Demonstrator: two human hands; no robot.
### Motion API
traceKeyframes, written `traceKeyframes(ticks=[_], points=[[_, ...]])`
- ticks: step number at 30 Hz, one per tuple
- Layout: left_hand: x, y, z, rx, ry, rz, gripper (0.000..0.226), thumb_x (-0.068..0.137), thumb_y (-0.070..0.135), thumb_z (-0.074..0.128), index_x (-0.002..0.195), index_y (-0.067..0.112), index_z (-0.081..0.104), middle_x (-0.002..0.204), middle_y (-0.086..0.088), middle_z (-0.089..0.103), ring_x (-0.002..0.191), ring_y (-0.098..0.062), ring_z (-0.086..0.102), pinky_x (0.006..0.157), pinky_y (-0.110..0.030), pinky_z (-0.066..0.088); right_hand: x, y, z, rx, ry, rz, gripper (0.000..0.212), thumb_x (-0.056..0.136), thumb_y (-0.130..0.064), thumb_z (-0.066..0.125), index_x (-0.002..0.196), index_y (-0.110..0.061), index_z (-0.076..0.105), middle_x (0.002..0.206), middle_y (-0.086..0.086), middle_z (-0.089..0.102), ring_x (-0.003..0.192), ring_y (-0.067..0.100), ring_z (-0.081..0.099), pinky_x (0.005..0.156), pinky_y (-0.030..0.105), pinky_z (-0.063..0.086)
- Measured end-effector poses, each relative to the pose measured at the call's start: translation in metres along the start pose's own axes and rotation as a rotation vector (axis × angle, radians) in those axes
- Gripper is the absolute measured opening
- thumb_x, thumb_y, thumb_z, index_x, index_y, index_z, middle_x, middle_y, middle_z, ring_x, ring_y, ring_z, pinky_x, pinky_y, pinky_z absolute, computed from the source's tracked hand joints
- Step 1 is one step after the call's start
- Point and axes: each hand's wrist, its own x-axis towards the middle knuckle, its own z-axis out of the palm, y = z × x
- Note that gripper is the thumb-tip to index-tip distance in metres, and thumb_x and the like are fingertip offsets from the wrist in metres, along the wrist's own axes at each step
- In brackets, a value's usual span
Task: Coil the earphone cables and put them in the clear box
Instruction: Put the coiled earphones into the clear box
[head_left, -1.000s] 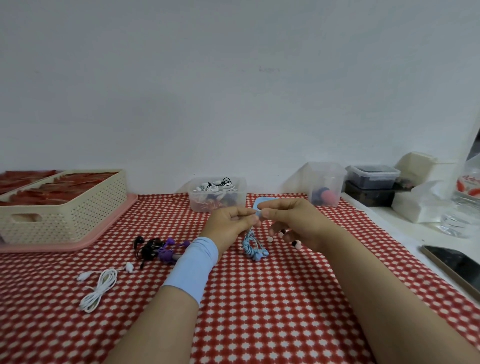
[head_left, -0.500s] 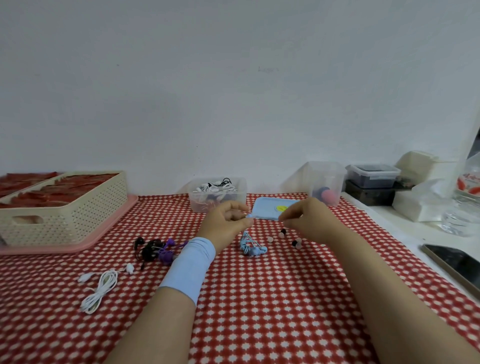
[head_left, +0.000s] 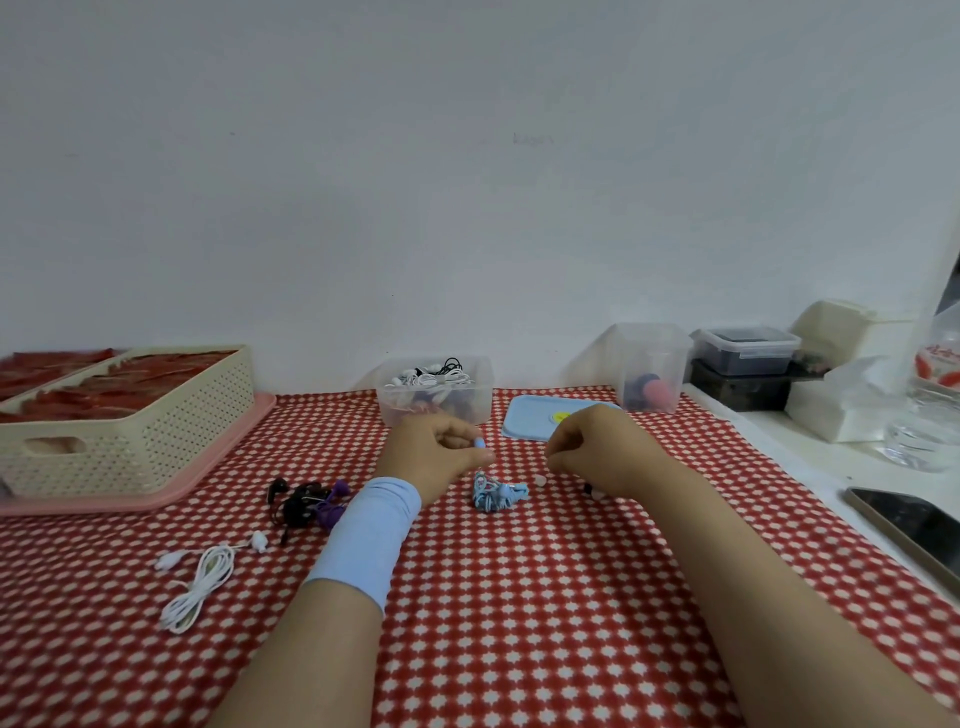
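Head view, frame centre: left hand (head_left: 441, 453) pinches a small blue piece (head_left: 479, 443) in curled fingers. Right hand (head_left: 597, 449) is curled; what it holds, I cannot tell. Blue earphones (head_left: 497, 493) lie bundled on the cloth (head_left: 519, 597) between the hands, below the clear box (head_left: 483, 396) and lid (head_left: 535, 421).

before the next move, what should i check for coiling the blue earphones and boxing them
1. clear box open: ok, blue lid lies beside it.
2. left hand pinches blue earbud: ok.
3. right hand grips anything: cannot tell, fingers curled.
4. blue earphones coiled: not ok, bunched on the cloth.
5. white earphones and black and purple earphones boxed: not ok, loose on the cloth.
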Motion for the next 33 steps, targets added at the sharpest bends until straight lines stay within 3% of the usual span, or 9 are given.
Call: traceKeyframes(ticks=[2,5,8,10,16,23,26,29,33], points=[[0.001,-0.001,-0.001,0.052,-0.018,-0.015,0.019,0.071,0.023,0.086,0.087,0.023,0.075,0.081,0.011,0.072,0.077,-0.001,0.067,0.07,-0.014,0.05,-0.001,-0.002,0.002,0.095,0.012,-0.013,0.007,0.088,-0.02,0.075,0.092,-0.025,0.077,0.093,-0.008,0.074,0.074,0.008,0.066,0.054,0.019,0.053],[0.002,-0.003,-0.002,0.187,-0.13,-0.032,0.019,0.078,0.026,0.081,0.095,0.024,0.074,0.093,0.011,0.071,0.086,-0.004,0.064,0.074,-0.014,0.048,-0.003,-0.006,0.004,0.223,0.014,-0.034,0.019,0.09,-0.018,0.075,0.109,-0.018,0.076,0.1,-0.006,0.073,0.072,-0.004,0.063,0.055,0.005,0.043],[0.003,0.001,-0.004,0.301,-0.144,-0.008,0.031,0.091,0.037,0.064,0.12,0.027,0.067,0.123,0.006,0.065,0.109,-0.01,0.059,0.095,-0.025,0.045,-0.006,-0.01,0.005,0.372,0.001,-0.014,0.009,0.09,-0.017,0.075,0.096,-0.013,0.08,0.083,-0.006,0.074,0.052,-0.004,0.059,0.045,0.007,0.042],[0.002,0.009,-0.009,0.352,-0.102,0.084,0.03,0.096,0.034,0.057,0.124,0.029,0.066,0.13,0.007,0.061,0.116,-0.011,0.056,0.099,-0.026,0.039,-0.007,-0.011,0.005,0.439,-0.009,0.007,0.007,0.09,-0.019,0.075,0.091,-0.014,0.079,0.08,0.002,0.075,0.051,0.005,0.055,0.044,0.014,0.045],[-0.007,0.025,-0.009,0.38,-0.36,0.19,0.019,0.09,0.029,0.068,0.107,0.036,0.074,0.095,0.024,0.058,0.09,0.002,0.053,0.08,-0.015,0.037,-0.007,-0.01,0.006,0.541,-0.01,0.062,0.007,0.087,-0.023,0.078,0.091,-0.017,0.078,0.081,0.01,0.074,0.052,0.011,0.054,0.046,0.025,0.047],[-0.003,0.019,-0.005,0.445,-0.474,0.198,0.013,0.081,0.03,0.078,0.094,0.033,0.079,0.087,0.024,0.061,0.084,0.004,0.054,0.073,-0.013,0.039,-0.008,-0.012,0.005,0.648,-0.033,0.06,0.008,0.087,-0.022,0.077,0.09,-0.015,0.08,0.084,0.015,0.072,0.053,0.012,0.051,0.043,0.02,0.042],[-0.004,0.016,0.001,0.233,-0.359,0.172,0.008,0.082,0.027,0.077,0.088,0.032,0.076,0.091,0.018,0.068,0.086,0.0,0.061,0.08,-0.017,0.048,-0.008,-0.011,0.003,0.699,-0.029,0.066,0.009,0.088,-0.023,0.076,0.093,-0.017,0.08,0.083,0.016,0.072,0.052,0.011,0.052,0.043,0.022,0.041],[-0.004,0.016,0.007,-0.251,-0.166,0.016,0.007,0.088,0.02,0.072,0.091,0.026,0.072,0.089,0.008,0.073,0.078,-0.003,0.066,0.067,-0.015,0.05,-0.008,-0.012,0.0,0.827,-0.053,0.077,0.011,0.087,-0.019,0.076,0.097,-0.015,0.08,0.081,0.001,0.074,0.052,0.01,0.053,0.045,0.023,0.038],[-0.004,0.012,0.014,-0.639,-0.165,-0.164,0.016,0.091,0.013,0.067,0.102,0.021,0.075,0.089,0.001,0.074,0.07,-0.01,0.06,0.058,-0.023,0.045,-0.009,-0.015,-0.002,0.947,-0.084,0.066,0.016,0.09,-0.021,0.072,0.102,-0.011,0.078,0.096,0.003,0.077,0.049,0.009,0.049,0.044,0.022,0.032]])
